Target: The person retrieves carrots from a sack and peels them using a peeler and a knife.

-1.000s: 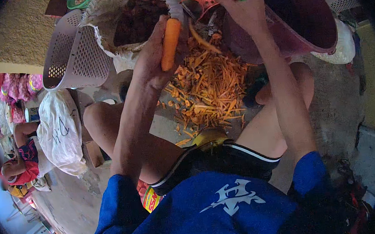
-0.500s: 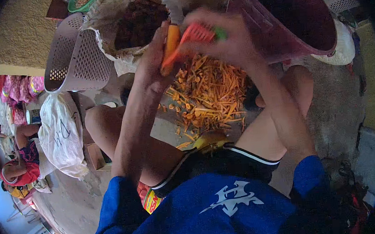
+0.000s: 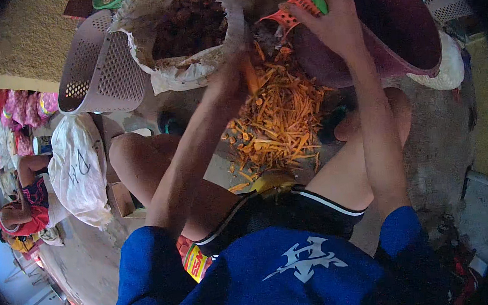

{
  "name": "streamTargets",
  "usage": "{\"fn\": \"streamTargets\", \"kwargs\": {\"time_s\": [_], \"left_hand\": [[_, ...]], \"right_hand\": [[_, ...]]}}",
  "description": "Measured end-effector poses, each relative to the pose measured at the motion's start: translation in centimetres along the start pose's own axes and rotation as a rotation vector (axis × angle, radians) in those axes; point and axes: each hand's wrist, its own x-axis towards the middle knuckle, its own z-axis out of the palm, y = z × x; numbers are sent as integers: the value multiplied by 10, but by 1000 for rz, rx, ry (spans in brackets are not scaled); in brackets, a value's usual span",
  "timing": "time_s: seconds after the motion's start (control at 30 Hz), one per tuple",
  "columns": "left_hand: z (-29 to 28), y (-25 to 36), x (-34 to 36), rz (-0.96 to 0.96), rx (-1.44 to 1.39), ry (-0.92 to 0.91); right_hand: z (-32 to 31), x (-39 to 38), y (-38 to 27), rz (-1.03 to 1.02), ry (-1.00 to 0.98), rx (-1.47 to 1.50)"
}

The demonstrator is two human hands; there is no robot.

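My left hand (image 3: 232, 79), blurred by motion, is closed around an orange carrot (image 3: 252, 77) above a heap of orange peelings and cut ends (image 3: 276, 120) between my legs. Higher up and to the right, my right hand (image 3: 334, 22) grips a red slotted peeler (image 3: 301, 9). A green handle-like piece (image 3: 318, 1) with a dark narrow end shows at the same fingers; whether it is part of the peeler I cannot tell. The peeler is apart from the carrot and in front of the large maroon tub (image 3: 372, 31).
An open white sack (image 3: 174, 80) of dark brown lumps stands ahead, beside a grey perforated basket (image 3: 115, 76). A filled white sack (image 3: 77, 173) and a small open box (image 3: 125, 200) are at my left. A person in red (image 3: 26, 218) sits further left.
My hands have moved apart. The left, with the carrot, came down and right toward the peelings; the right carried the peeler up and right, away from the carrot.
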Motion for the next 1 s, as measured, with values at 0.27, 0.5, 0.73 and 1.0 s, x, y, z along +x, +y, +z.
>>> {"fn": "streamTargets", "kwargs": {"time_s": [0.27, 0.5, 0.73, 1.0], "left_hand": [[-13, 61, -19, 373, 106, -11], [17, 63, -37, 311, 176, 95], [10, 58, -35, 529, 182, 12], [3, 63, -43, 627, 233, -93]], "right_hand": [[11, -11, 9, -60, -281, -57], [28, -21, -9, -108, -378, 164], [40, -22, -8, -129, -356, 119], [43, -17, -18, -186, -380, 252]]}}
